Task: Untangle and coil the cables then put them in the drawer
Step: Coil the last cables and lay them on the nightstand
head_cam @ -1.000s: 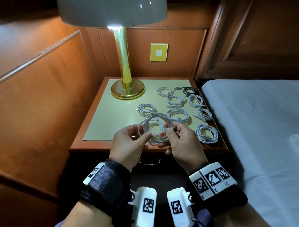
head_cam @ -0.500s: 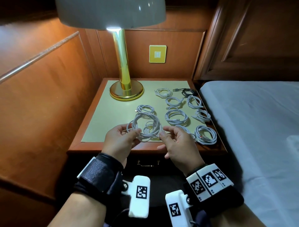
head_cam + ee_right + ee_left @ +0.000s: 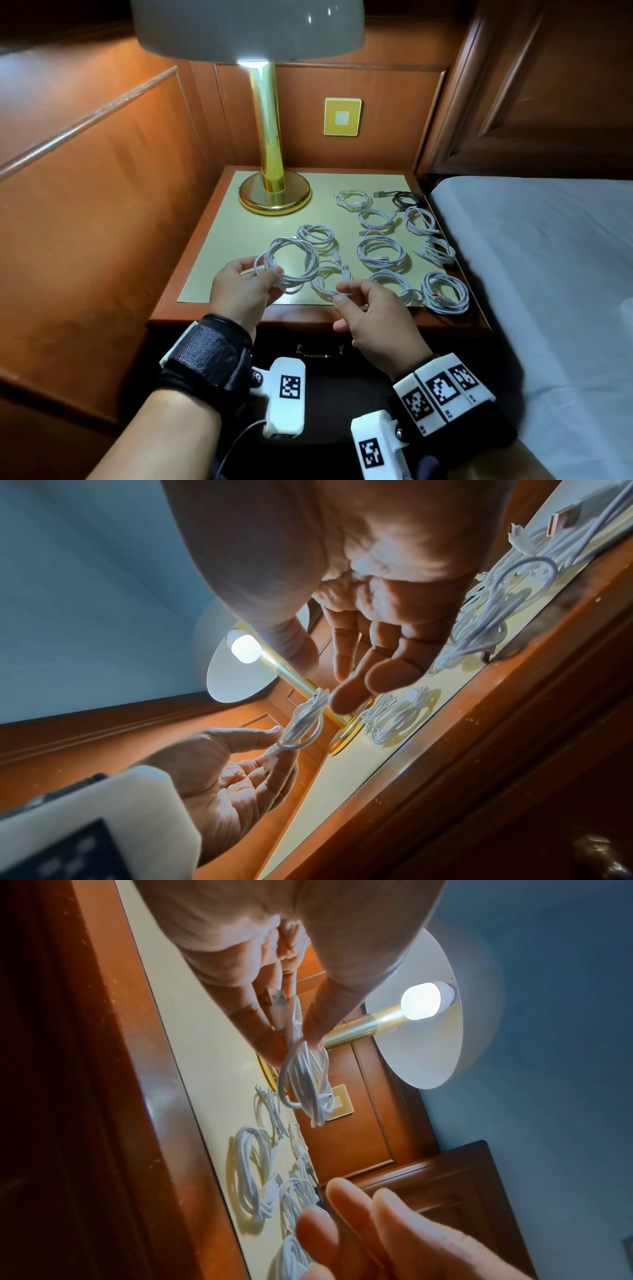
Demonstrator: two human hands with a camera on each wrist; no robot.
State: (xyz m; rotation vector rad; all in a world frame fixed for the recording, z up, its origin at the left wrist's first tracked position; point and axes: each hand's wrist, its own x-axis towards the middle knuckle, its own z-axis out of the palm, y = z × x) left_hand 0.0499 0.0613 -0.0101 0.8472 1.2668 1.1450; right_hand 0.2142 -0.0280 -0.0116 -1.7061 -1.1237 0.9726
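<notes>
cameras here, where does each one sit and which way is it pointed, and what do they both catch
Head: worn high, looks forward and down at the nightstand; shows left hand, right hand, both wristbands.
Left wrist: looks along the left hand's fingers at the held coil; right fingertips intrude.
Right wrist: looks along the open right hand up toward the lamp; left hand opposite.
Shared: all three show the held coil and lamp.

Wood-panelled walls (image 3: 102,192), reddish-brown, enclose the corner on the left and at the rear. A wooden nightstand with a pale yellow tabletop (image 3: 236,246) stands against them. A brass lamp (image 3: 270,144) with a white shade is lit at its back left. A yellow wall plate (image 3: 342,116) is on the rear panel. A bed (image 3: 534,274) with a grey sheet adjoins on the right.
</notes>
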